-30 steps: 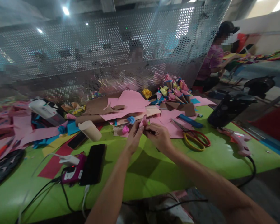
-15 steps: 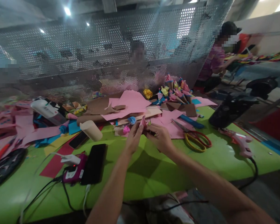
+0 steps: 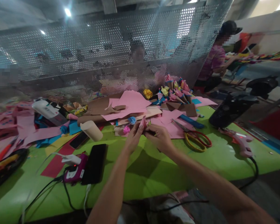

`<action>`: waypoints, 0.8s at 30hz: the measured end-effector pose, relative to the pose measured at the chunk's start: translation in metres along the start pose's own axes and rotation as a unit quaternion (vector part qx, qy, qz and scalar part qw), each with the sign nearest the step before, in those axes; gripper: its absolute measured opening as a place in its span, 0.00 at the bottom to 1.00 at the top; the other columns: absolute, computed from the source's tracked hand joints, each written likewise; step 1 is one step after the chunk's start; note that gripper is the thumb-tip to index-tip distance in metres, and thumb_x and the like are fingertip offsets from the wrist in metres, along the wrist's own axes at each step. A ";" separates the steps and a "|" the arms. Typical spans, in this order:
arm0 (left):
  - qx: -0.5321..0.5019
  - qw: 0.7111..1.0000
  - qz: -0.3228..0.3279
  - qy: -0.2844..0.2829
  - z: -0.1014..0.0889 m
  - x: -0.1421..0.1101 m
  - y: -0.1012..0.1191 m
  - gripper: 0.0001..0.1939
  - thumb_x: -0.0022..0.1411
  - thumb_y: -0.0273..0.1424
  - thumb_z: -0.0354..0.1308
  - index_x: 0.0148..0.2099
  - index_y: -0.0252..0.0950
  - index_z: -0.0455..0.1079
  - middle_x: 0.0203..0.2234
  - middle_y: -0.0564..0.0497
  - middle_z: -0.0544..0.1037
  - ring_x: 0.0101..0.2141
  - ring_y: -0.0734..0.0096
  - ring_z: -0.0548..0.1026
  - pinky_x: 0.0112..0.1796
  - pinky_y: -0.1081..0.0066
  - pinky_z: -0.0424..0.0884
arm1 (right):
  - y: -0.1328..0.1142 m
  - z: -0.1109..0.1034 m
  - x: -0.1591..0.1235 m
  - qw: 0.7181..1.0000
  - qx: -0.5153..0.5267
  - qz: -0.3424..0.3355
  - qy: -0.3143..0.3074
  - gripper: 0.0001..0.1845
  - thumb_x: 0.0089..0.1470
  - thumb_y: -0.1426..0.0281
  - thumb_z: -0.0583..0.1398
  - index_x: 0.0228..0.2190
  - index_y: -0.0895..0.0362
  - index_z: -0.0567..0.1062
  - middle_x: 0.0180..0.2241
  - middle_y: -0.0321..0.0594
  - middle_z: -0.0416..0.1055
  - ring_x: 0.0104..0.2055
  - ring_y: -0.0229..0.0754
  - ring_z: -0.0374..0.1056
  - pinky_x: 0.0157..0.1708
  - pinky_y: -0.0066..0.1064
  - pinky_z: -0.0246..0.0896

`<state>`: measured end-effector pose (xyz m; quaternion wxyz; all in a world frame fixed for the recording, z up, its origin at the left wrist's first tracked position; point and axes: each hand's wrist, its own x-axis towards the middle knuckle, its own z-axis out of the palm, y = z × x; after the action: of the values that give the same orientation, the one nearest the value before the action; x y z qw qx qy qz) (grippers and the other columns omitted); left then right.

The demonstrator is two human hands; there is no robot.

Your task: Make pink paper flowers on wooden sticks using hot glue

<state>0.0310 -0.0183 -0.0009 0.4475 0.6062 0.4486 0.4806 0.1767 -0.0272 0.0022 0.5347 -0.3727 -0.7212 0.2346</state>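
Observation:
Over the green table (image 3: 151,174) my two hands meet around a small folded pink paper piece (image 3: 143,121) with a pointed top. My left hand (image 3: 134,135) pinches it from the left. My right hand (image 3: 159,136) has its fingers closed on its lower right side, and they hide much of that part. Just behind lie pink paper sheets (image 3: 128,101), with a shiny blue wad (image 3: 132,120) and a bright pink wad (image 3: 126,129) to the left of my hands. To the right rest scissors (image 3: 196,141) with yellow and red handles.
A pink glue gun (image 3: 244,144) and a black cylinder (image 3: 232,109) stand at the right. On the left are a black phone (image 3: 94,163), a purple power adapter (image 3: 76,171) with cables, and a cardboard tube (image 3: 91,130). Folded paper flowers (image 3: 175,90) pile before a perforated metal screen (image 3: 95,62). A person (image 3: 214,59) sits beyond.
My hands stay in nearly the same place, both on the pink paper piece. The view has shifted very slightly, and an orange-yellow patch now shows at the black round object on the far left.

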 end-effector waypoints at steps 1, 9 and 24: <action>0.002 1.000 -0.004 0.000 0.000 0.000 0.000 0.25 0.64 0.51 0.55 0.54 0.41 0.73 0.48 0.48 0.79 0.51 0.59 0.73 0.52 0.63 0.68 | 0.000 0.000 0.000 1.000 0.002 -0.001 -0.003 0.10 0.53 0.74 0.59 0.22 0.56 0.75 0.23 0.35 0.71 0.26 0.38 0.66 0.28 0.27 0.59; -0.003 1.000 -0.029 0.009 -0.003 0.001 -0.008 0.26 0.64 0.54 0.52 0.53 0.42 0.73 0.46 0.48 0.79 0.48 0.60 0.74 0.48 0.64 0.71 | 0.003 0.003 -0.001 0.999 0.052 -0.002 -0.012 0.08 0.53 0.74 0.60 0.27 0.55 0.79 0.27 0.37 0.75 0.30 0.39 0.70 0.32 0.28 0.64; -0.003 1.000 -0.010 0.013 -0.006 -0.001 -0.002 0.25 0.63 0.52 0.55 0.52 0.42 0.73 0.41 0.49 0.79 0.41 0.63 0.74 0.39 0.68 0.70 | 0.013 -0.009 0.009 0.999 0.044 0.023 0.003 0.05 0.54 0.71 0.63 0.29 0.53 0.81 0.32 0.40 0.75 0.35 0.42 0.71 0.37 0.33 0.67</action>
<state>0.0251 -0.0181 -0.0022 0.4478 0.5942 0.4590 0.4855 0.1878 -0.0130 0.0010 0.5475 -0.3660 -0.6995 0.2776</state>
